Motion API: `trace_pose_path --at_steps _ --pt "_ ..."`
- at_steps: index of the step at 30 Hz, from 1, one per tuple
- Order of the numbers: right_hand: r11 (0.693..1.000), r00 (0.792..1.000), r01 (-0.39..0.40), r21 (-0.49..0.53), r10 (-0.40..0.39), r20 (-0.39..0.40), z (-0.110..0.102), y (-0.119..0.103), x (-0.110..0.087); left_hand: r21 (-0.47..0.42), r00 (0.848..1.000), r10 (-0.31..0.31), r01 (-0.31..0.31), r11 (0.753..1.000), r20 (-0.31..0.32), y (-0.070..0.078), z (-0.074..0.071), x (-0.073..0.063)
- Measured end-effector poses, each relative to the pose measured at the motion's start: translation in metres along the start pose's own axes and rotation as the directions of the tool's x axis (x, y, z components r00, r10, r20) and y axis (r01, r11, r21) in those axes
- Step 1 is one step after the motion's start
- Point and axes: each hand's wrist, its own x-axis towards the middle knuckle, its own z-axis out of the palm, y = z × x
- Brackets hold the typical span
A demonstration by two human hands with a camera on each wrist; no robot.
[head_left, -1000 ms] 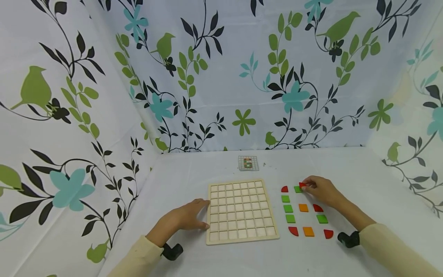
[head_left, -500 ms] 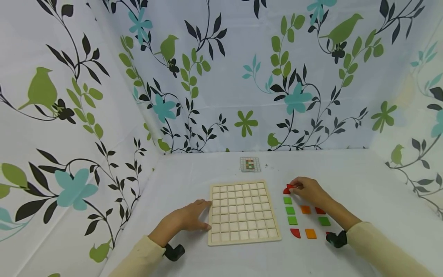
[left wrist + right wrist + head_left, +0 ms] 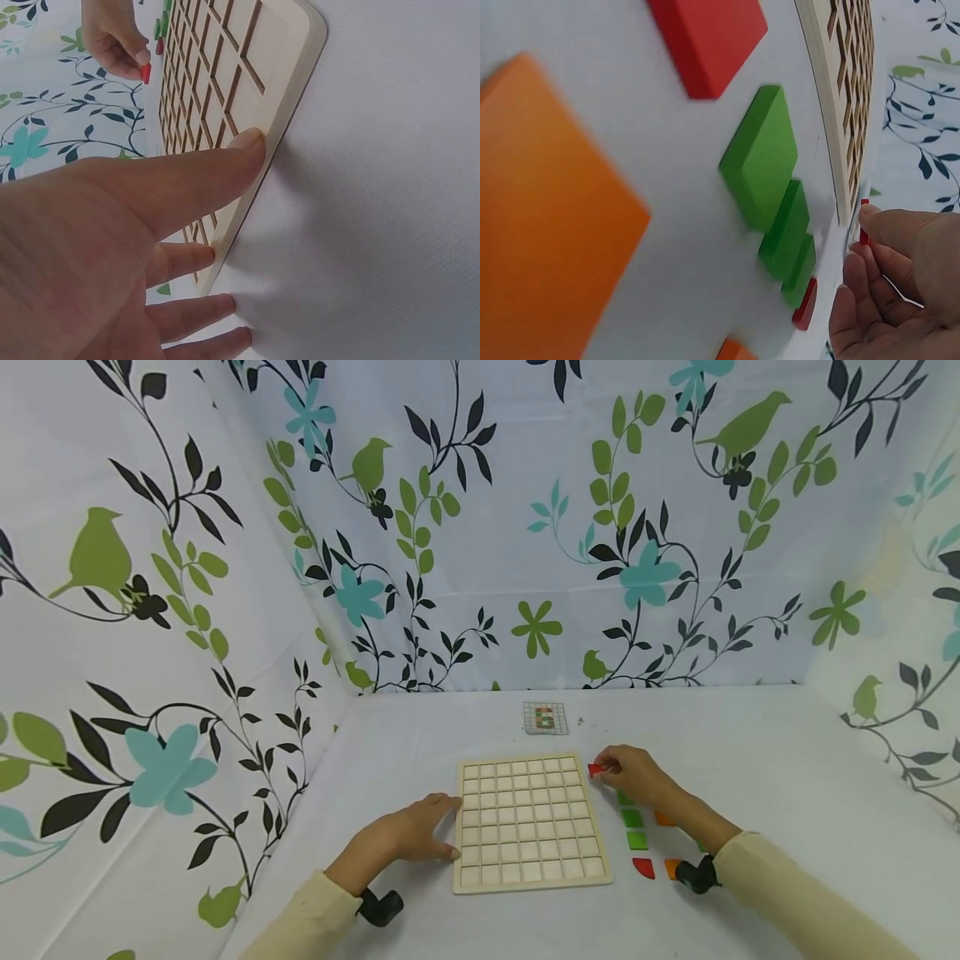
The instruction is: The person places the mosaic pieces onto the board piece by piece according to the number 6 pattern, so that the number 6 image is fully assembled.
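Note:
A pale wooden grid board (image 3: 531, 890) lies on the white table. My left hand (image 3: 411, 833) rests along its left edge; in the left wrist view the extended thumb (image 3: 202, 180) touches the rim and the fingers spread beside it. My right hand (image 3: 637, 774) pinches a thin red quarter-round tile (image 3: 595, 770) between thumb and fingertips, close to the board's upper right corner. Green square tiles (image 3: 632, 819) stand in a column beneath that wrist, with a red quarter-round tile (image 3: 642, 867) at the near end. The right forearm hides some tiles.
A small card (image 3: 545, 718) with a printed grid and coloured pattern lies behind the board. Orange square tiles (image 3: 672, 867) lie right of the green column, partly covered by the right arm and its black wrist camera (image 3: 697, 874). A patterned curtain (image 3: 465, 527) surrounds the table.
My right hand has carried the red tile leftward, from over the far green tile, past another red tile, to the board's upper right corner. My left hand has stayed at the board's edge.

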Motion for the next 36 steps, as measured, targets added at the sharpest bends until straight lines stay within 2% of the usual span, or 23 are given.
trace_pose_path --at_steps 4,11,18,28,36 --pt "0.999 0.999 0.035 0.009 -0.035 0.006 0.007 -0.010 0.003 -0.008 1.000 -0.010 0.010 1.000 0.001 0.001 0.000 -0.001" --pt "0.999 0.999 0.040 0.034 -0.041 0.020 0.022 -0.019 0.013 0.011 1.000 -0.010 0.010 1.000 -0.002 0.001 0.001 0.000" --pt "0.995 0.996 0.084 0.061 -0.086 0.030 0.034 -0.032 0.018 0.013 1.000 -0.015 0.015 1.000 0.000 0.000 0.001 0.000" --pt "0.995 0.994 0.086 0.055 -0.089 0.059 0.044 -0.052 0.027 0.024 1.000 -0.010 0.010 1.000 -0.008 0.002 0.000 -0.001" --pt "0.996 0.992 0.094 -0.005 -0.094 0.083 0.051 -0.056 0.032 0.023 1.000 -0.014 0.014 1.000 -0.009 0.003 0.000 -0.002"
